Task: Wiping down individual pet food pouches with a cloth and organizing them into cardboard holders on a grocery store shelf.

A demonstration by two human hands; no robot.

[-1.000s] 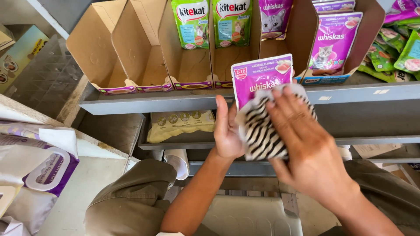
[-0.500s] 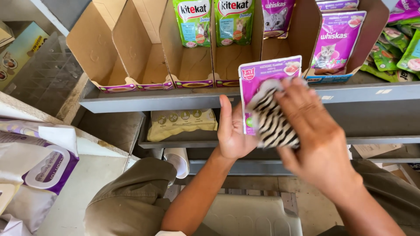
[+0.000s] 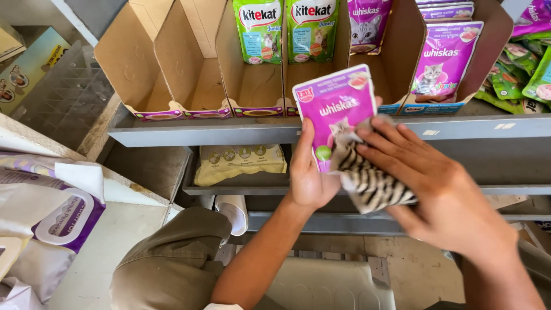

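The left hand [image 3: 310, 175] grips a purple pouch [image 3: 336, 112] by its lower left edge, thumb laid up the front, the other fingers hidden behind it. The pouch stands upright in the air just in front of the grey shelf edge [image 3: 229, 131], its top corner overlapping a cardboard tray [image 3: 402, 51] behind. The right hand [image 3: 442, 192] presses a striped cloth [image 3: 370, 178] flat against the pouch's lower right face, fingers spread and extended over the cloth; the cloth bunches beneath the palm and hangs a little below the pouch.

Above and left of the left hand, three trays [image 3: 166, 63] stand open with free room inside; their front lips sit at the shelf edge. Directly above the hands, two green pouches [image 3: 287, 28] stand in the next trays, and more purple pouches [image 3: 445, 57] lean up and right of the right hand. Below the left hand a lower shelf [image 3: 241, 186] holds a flat cream bag [image 3: 238, 163]. Under both forearms there is open floor and the person's knee [image 3: 172, 258].

The pouch's lower right corner is covered by the cloth and fingers. The right forearm is cut off at the bottom edge. White packages [image 3: 51, 212] far left of the left hand are partly out of frame, and the green packets [image 3: 525, 74] at far right are cropped.
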